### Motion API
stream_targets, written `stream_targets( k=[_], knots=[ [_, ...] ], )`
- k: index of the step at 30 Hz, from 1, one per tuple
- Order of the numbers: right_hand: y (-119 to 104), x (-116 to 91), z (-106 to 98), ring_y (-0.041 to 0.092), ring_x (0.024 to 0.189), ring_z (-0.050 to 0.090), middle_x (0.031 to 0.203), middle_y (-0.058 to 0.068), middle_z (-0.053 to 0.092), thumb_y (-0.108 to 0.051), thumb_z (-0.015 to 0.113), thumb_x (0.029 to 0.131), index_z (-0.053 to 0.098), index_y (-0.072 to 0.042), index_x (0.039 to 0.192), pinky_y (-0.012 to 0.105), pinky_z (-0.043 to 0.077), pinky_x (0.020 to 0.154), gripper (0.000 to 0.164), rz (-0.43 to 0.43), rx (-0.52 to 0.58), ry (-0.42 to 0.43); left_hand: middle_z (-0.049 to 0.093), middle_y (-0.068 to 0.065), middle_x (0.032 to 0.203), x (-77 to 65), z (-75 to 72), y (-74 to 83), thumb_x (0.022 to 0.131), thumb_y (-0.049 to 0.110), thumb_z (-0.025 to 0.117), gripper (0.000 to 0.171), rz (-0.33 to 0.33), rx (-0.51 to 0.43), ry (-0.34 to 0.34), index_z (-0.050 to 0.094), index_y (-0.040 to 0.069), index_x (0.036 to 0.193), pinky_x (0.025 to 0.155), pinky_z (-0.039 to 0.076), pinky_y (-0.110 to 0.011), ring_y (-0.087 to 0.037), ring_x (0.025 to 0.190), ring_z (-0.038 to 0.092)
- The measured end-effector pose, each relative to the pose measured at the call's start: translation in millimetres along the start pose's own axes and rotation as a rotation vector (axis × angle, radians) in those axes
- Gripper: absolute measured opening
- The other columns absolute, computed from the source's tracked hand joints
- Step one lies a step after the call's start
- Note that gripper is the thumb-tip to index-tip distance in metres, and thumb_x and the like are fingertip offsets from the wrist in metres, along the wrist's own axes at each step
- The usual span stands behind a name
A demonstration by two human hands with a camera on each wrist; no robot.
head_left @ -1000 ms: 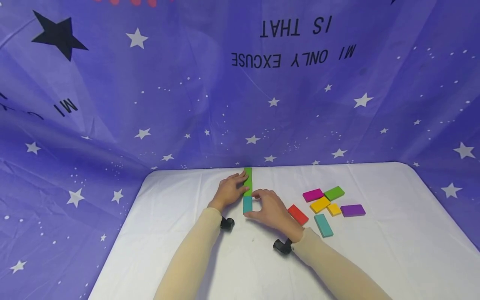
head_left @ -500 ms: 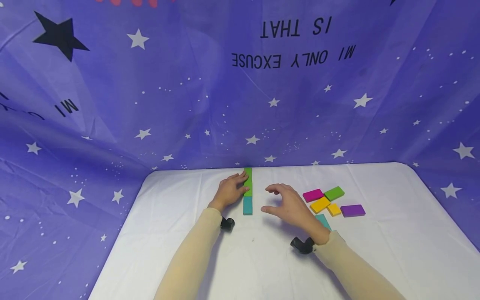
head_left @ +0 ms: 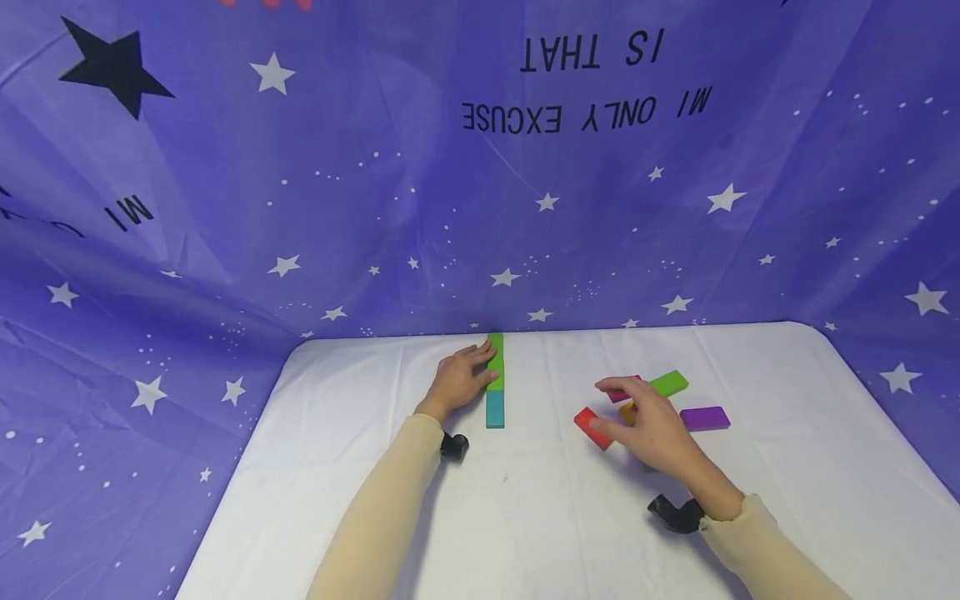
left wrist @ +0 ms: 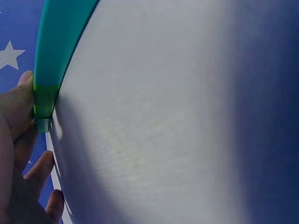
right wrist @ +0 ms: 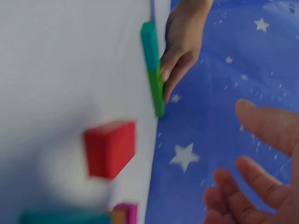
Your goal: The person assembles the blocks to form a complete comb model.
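Observation:
A straight row of flat blocks lies near the table's far edge: a green stretch (head_left: pixel 496 362), then a teal block (head_left: pixel 495 409) at its near end. My left hand (head_left: pixel 454 382) rests along the row's left side, thumb and fingertips against the green part. In the left wrist view the thumb meets the green block (left wrist: pixel 46 100) just past the teal one. My right hand (head_left: pixel 654 427) is above the loose blocks, fingers apart and holding nothing. Its thumb overlaps the red block (head_left: pixel 592 427) in the head view. In the right wrist view the red block (right wrist: pixel 110 149) stands apart from the fingers.
Around the right hand lie a magenta block (head_left: pixel 617 395), a green block (head_left: pixel 670 382) and a purple block (head_left: pixel 705 418). A yellow block (head_left: pixel 627 412) is partly covered by the hand. Behind the white table (head_left: pixel 360 392) hangs a purple star-print cloth (head_left: pixel 450 208).
My right hand has let go of the teal block at the row's near end and moved right, over the loose blocks. The left hand stays at the row.

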State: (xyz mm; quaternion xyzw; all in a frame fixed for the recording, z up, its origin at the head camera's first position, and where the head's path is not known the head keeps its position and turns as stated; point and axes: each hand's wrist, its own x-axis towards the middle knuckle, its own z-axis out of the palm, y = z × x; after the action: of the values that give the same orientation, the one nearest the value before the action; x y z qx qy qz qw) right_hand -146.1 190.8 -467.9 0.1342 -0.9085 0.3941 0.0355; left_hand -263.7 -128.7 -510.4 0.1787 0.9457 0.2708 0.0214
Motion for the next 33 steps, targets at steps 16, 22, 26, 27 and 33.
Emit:
stream_targets(
  k=[16, 22, 26, 27, 33],
  knots=[
    [68.2, -27.9, -36.7, 0.031, 0.093, 0.061, 0.120, 0.018, 0.063, -0.031, 0.080, 0.088, 0.060, -0.008, 0.132, 0.026, 0.050, 0.075, 0.053, 0.108, -0.024, 0.108, 0.042, 0.005, 0.157, 1.0, 1.4, -1.5, 0.098, 0.034, 0.065, 0.051, -0.012, 0.005, -0.014, 0.056, 0.015, 0.144, 0.114, 0.029, -0.052, -0.025, 0.145, 0.037],
    [88.1, -26.5, -44.4, 0.038, 0.100, 0.062, 0.127, 0.024, 0.060, -0.035, 0.080, 0.088, 0.057, -0.005, 0.134, 0.044, 0.051, 0.084, 0.060, 0.149, -0.059, 0.072, 0.041, 0.004, 0.157, 1.2, 2.6, -2.7, 0.098, 0.035, 0.064, 0.052, -0.012, 0.008, -0.020, 0.055, 0.015, 0.145, 0.115, 0.028, -0.053, -0.025, 0.146, 0.037],
    [94.9, -24.1, -46.1, 0.042, 0.107, 0.057, 0.129, 0.025, 0.059, -0.037, 0.080, 0.086, 0.056, -0.001, 0.134, 0.059, 0.047, 0.089, 0.064, 0.156, -0.096, 0.047, 0.042, 0.003, 0.157, 1.4, 2.2, -2.3, 0.098, 0.035, 0.064, 0.052, -0.008, 0.013, -0.016, 0.055, 0.014, 0.145, 0.114, 0.029, -0.053, -0.025, 0.145, 0.037],
    [95.8, -23.2, -46.4, 0.043, 0.108, 0.056, 0.129, 0.026, 0.059, -0.038, 0.080, 0.086, 0.056, 0.000, 0.134, 0.061, 0.046, 0.090, 0.065, 0.158, -0.107, 0.040, 0.042, 0.003, 0.157, 1.4, 2.0, -2.1, 0.098, 0.034, 0.064, 0.052, -0.007, 0.012, -0.014, 0.055, 0.014, 0.145, 0.114, 0.029, -0.053, -0.025, 0.145, 0.038],
    [97.0, -17.7, -46.1, 0.048, 0.115, 0.052, 0.127, 0.029, 0.059, -0.037, 0.082, 0.085, 0.061, 0.004, 0.129, 0.065, 0.043, 0.096, 0.064, 0.162, -0.166, -0.008, 0.042, 0.003, 0.157, 1.7, 1.8, -2.7, 0.098, 0.034, 0.064, 0.051, -0.005, 0.010, -0.007, 0.056, 0.013, 0.144, 0.113, 0.030, -0.053, -0.025, 0.145, 0.038]
  ],
)
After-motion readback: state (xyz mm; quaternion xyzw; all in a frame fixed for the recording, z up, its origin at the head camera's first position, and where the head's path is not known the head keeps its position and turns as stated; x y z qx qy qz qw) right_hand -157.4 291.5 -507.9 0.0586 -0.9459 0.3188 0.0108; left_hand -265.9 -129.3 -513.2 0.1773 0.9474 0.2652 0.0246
